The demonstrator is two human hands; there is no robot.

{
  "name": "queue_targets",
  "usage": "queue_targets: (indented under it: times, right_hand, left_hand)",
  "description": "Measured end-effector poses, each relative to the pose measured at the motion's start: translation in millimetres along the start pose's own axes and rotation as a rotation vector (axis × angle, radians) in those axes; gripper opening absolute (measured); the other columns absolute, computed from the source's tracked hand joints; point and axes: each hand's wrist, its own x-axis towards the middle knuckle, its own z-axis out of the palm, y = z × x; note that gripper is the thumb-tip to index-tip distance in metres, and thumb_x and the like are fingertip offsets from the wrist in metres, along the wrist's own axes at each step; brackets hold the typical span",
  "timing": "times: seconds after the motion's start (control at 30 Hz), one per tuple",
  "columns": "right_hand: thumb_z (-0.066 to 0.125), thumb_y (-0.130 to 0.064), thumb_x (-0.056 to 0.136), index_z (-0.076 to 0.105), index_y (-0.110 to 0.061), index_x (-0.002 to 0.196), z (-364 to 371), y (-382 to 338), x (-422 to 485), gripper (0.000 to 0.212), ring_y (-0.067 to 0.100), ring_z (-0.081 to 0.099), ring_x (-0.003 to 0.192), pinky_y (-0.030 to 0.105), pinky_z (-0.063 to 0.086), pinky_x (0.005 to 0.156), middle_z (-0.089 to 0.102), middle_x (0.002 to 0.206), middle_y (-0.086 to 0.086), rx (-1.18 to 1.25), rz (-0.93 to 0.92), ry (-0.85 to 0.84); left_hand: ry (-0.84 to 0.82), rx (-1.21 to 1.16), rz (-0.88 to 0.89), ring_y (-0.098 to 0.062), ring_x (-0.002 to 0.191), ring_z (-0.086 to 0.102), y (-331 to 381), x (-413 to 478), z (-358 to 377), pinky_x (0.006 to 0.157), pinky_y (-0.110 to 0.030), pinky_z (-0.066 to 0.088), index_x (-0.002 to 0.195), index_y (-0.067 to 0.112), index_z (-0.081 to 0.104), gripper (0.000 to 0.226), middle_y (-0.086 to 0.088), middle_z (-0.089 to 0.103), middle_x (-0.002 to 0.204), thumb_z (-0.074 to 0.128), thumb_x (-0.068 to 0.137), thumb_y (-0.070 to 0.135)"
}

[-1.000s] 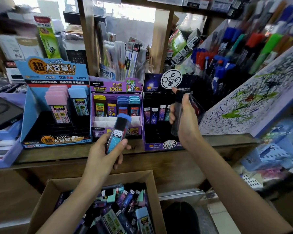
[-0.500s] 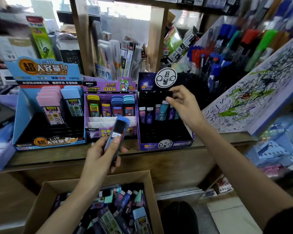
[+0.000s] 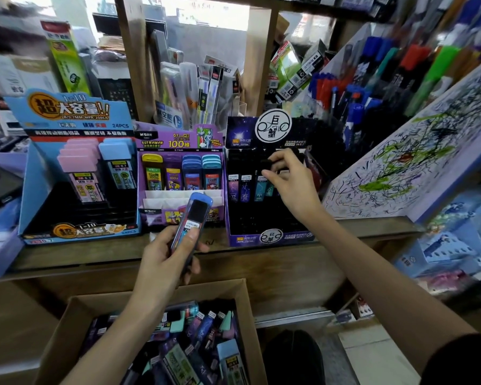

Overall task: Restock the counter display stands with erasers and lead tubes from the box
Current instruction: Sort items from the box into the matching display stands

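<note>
Head view, restocking in progress. My left hand [image 3: 161,263] grips a flat lead tube [image 3: 192,218] upright above the open brown cardboard box [image 3: 249,329]. The tube has a blue cap, a black window and a white-and-blue label; the print on it is too blurred for me to read beyond "2B". It sits in front of the middle stand, touching none.

My right hand [image 3: 295,184] reaches into the dark purple cardboard stand [image 3: 270,238]. Its fingers are curled, thumb and forefinger pinching a black-capped tube [image 3: 270,163] in the back row. Left of that hand I count four labelled tubes standing side by side.

I count three stands, side by side on the wooden table [image 3: 350,227].
- The light blue cardboard stand [image 3: 67,112], leftmost, reads "1-10", "2B/0.7MM MPR-2086A" and "24PCS". It holds two columns: a stack of pink-capped tubes and one pale-blue-capped tube.
- The bright purple cardboard stand [image 3: 178,137], in the middle, reads "M&G", "ULTRAMAN", "0.7mm HB", "100" and "SUPER POWER". It holds four columns: yellow, purple, blue and teal.
- The dark purple stand, rightmost, reads "MPR-2078A" beside a round white badge.

The box lies below the table edge, filled with mixed tubes lying loose, too many to count. A white board covered in pen scribbles [image 3: 400,162] leans at the right.
</note>
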Motion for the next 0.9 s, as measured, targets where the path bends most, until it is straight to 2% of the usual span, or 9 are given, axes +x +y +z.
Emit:
queue_targets:
  times: [0.1, 0.17, 0.23, 0.3, 0.4, 0.5, 0.67, 0.77, 0.9]
  right_hand:
    - [0.062, -0.024, 0.089, 0.051, -0.022, 0.103, 3, -4, 0, 0.018, 0.013, 0.059, 0.07, 0.025, 0.048, 0.06, 0.058, 0.081, -0.004, -0.258, -0.029, 0.036]
    - [0.06, -0.028, 0.09, 0.05, -0.022, 0.11, 0, -8, -4, 0.022, 0.011, 0.056, 0.069, 0.032, 0.048, 0.062, 0.057, 0.087, -0.005, -0.433, -0.07, 0.098]
    - [0.058, -0.025, 0.092, 0.05, -0.022, 0.107, 1, -18, -15, 0.018, 0.006, 0.053, 0.065, 0.029, 0.046, 0.059, 0.054, 0.089, -0.005, -0.313, -0.149, 0.189]
    - [0.054, -0.021, 0.093, 0.05, -0.023, 0.097, 7, -31, -34, 0.006, 0.006, 0.052, 0.061, 0.022, 0.043, 0.054, 0.054, 0.082, -0.009, 0.054, -0.177, 0.213]
    - [0.049, -0.024, 0.096, 0.057, -0.022, 0.093, 32, -54, -63, 0.009, 0.007, 0.058, 0.063, 0.018, 0.044, 0.052, 0.06, 0.075, -0.01, 0.391, 0.04, -0.064]
    - [0.051, -0.026, 0.096, 0.058, -0.02, 0.095, 59, -70, -76, 0.009, 0.01, 0.059, 0.069, 0.024, 0.047, 0.056, 0.062, 0.082, -0.005, 0.432, 0.153, -0.279]
    - [0.056, -0.019, 0.093, 0.06, -0.016, 0.093, 77, -85, -72, 0.004, 0.01, 0.061, 0.072, 0.026, 0.049, 0.06, 0.064, 0.087, 0.005, 0.458, 0.173, -0.309]
    - [0.056, -0.013, 0.093, 0.057, -0.016, 0.087, 73, -92, -56, 0.006, 0.01, 0.06, 0.066, 0.021, 0.048, 0.051, 0.063, 0.081, 0.005, 0.498, 0.142, -0.236]
    - [0.055, -0.009, 0.093, 0.056, -0.018, 0.086, 50, -97, -18, 0.011, 0.006, 0.059, 0.059, 0.019, 0.048, 0.051, 0.063, 0.079, 0.007, 0.443, 0.059, -0.073]
  left_hand:
    - [0.007, -0.02, 0.0, -0.012, 0.046, 0.053, 1, 0, -1, 0.038, -0.021, 0.039, 0.1, 0.014, 0.059, 0.032, -0.006, 0.07, 0.077, 0.054, 0.08, 0.038]
    - [0.009, -0.043, -0.003, -0.012, 0.046, 0.053, 2, 0, -2, 0.038, -0.022, 0.04, 0.1, 0.013, 0.058, 0.031, -0.005, 0.071, 0.077, 0.053, 0.081, 0.037]
    - [0.006, -0.052, 0.005, -0.012, 0.048, 0.055, 2, 0, -4, 0.039, -0.022, 0.041, 0.098, 0.011, 0.057, 0.031, -0.005, 0.071, 0.078, 0.05, 0.084, 0.038]
    - [-0.007, -0.056, 0.012, -0.014, 0.051, 0.059, 3, -1, -7, 0.04, -0.023, 0.045, 0.098, 0.011, 0.058, 0.035, -0.007, 0.071, 0.081, 0.045, 0.088, 0.042]
    - [-0.027, -0.052, 0.006, -0.016, 0.055, 0.063, 4, -2, -10, 0.043, -0.024, 0.049, 0.102, 0.015, 0.06, 0.038, -0.008, 0.072, 0.084, 0.041, 0.09, 0.045]
    - [-0.033, -0.012, 0.026, -0.018, 0.056, 0.066, 5, -3, -13, 0.045, -0.024, 0.05, 0.103, 0.017, 0.061, 0.039, -0.006, 0.073, 0.083, 0.041, 0.089, 0.047]
    - [-0.014, 0.0, 0.037, -0.016, 0.069, 0.07, 7, -6, -28, 0.052, -0.021, 0.053, 0.105, 0.022, 0.061, 0.037, 0.0, 0.074, 0.087, 0.041, 0.087, 0.047]
    - [0.086, 0.047, 0.112, 0.003, 0.076, 0.066, 8, -1, -43, 0.059, -0.01, 0.049, 0.097, 0.024, 0.064, 0.028, 0.01, 0.073, 0.086, 0.042, 0.09, 0.039]
    - [0.165, 0.029, 0.107, -0.002, 0.061, 0.059, 11, 4, -64, 0.05, -0.016, 0.047, 0.091, 0.013, 0.063, 0.029, 0.003, 0.066, 0.075, 0.043, 0.092, 0.033]
